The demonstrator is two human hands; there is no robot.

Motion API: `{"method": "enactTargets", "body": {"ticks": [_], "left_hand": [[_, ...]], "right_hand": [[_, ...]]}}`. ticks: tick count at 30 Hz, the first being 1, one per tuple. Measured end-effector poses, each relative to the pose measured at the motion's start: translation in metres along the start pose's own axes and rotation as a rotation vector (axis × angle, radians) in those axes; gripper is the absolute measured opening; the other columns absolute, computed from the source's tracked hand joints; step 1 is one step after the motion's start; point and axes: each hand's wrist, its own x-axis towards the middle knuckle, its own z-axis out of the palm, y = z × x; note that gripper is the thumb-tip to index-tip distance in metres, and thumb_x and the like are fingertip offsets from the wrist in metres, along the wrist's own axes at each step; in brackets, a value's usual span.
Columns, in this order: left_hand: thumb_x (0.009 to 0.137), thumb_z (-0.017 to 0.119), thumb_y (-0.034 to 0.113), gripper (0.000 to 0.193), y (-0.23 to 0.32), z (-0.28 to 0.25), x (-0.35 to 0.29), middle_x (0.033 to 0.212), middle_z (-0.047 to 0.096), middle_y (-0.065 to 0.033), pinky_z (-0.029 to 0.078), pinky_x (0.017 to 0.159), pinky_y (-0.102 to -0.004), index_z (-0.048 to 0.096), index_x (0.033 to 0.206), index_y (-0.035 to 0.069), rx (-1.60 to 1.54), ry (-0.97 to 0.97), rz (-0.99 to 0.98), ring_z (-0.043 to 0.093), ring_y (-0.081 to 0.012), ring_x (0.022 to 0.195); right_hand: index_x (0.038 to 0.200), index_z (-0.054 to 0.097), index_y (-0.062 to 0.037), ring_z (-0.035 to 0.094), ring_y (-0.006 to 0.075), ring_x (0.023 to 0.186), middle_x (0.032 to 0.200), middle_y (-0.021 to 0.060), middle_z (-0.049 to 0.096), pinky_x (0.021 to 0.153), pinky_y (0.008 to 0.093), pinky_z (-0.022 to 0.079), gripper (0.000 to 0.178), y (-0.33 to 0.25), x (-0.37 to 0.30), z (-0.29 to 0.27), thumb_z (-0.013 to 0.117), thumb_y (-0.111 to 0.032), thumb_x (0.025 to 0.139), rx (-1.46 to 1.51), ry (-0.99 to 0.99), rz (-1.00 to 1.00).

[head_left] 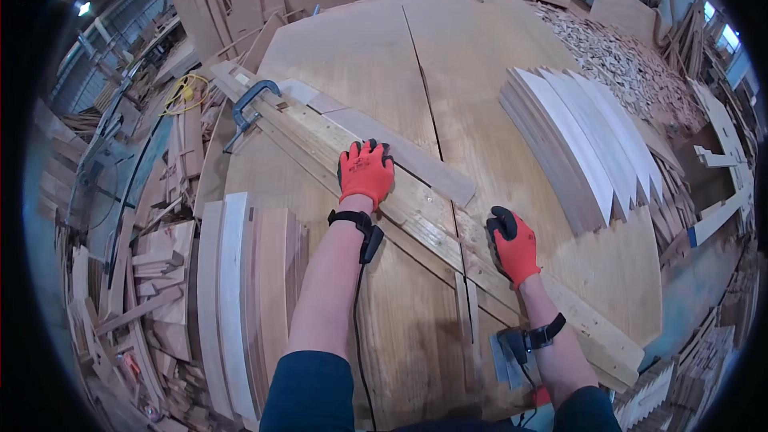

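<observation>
No bins or boxes here; the nearest thing to a holder is the stacking. On my far left, offcuts and short boards [152, 272] lie heaped beside the bench, and against the bench edge a row of long curved planks [240, 304] stands packed side by side. Further up, a blue clamp [250, 108] grips the far end of the pale wooden rail [424, 228], with a yellow cord [186, 92] coiled just beyond it.

The surface is a broad plywood bench top [360, 64], made of two sheets with a dark seam running down the middle. The rail lies across it on a slant, from upper left to lower right, crossing the seam. A thin flat strip [400, 152] rests along the rail's far side.

My left hand [366, 174] — in an orange glove with black fingertips — lies flat, fingers spread, pressing on the rail where the strip meets it. My right hand [512, 244], gloved the same, rests lower down the rail with the fingers curled in; I cannot tell whether it grips the edge. Both wrists wear black straps with cables.

To the right, a fan of pale tapered slats [584, 144] lies overlapped on the bench, and past it a scatter of wood chips [632, 64]. Timber stacks crowd the workshop all round.
</observation>
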Motion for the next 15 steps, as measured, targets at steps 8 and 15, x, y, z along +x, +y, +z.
{"method": "enactTargets", "body": {"ticks": [8, 15], "left_hand": [[0.094, 0.058, 0.036, 0.042, -0.007, 0.009, -0.007, 0.142, 0.057, -0.0116, 0.028, 0.116, -0.0552, 0.065, 0.129, 0.014, 0.018, 0.122, 0.127, 0.045, -0.0351, 0.137], [0.097, 0.054, 0.029, 0.045, -0.004, -0.014, -0.040, 0.147, 0.052, -0.0139, 0.024, 0.119, -0.0543, 0.059, 0.137, 0.010, -0.053, 0.124, 0.150, 0.042, -0.0355, 0.140]], "right_hand": [[0.119, 0.070, -0.0020, 0.071, 0.0279, 0.103, 0.109, 0.0169, 0.074, 0.092, 0.0363, 0.054, 0.031, 0.011, -0.009, 0.003, 0.067, -0.014, 0.090, 0.186, 0.023, 0.158], [0.118, 0.069, -0.0093, 0.067, 0.0379, 0.105, 0.112, 0.0179, 0.072, 0.093, 0.0439, 0.053, 0.034, 0.001, -0.037, -0.006, 0.067, -0.030, 0.091, -0.020, 0.138, -0.063]]}}
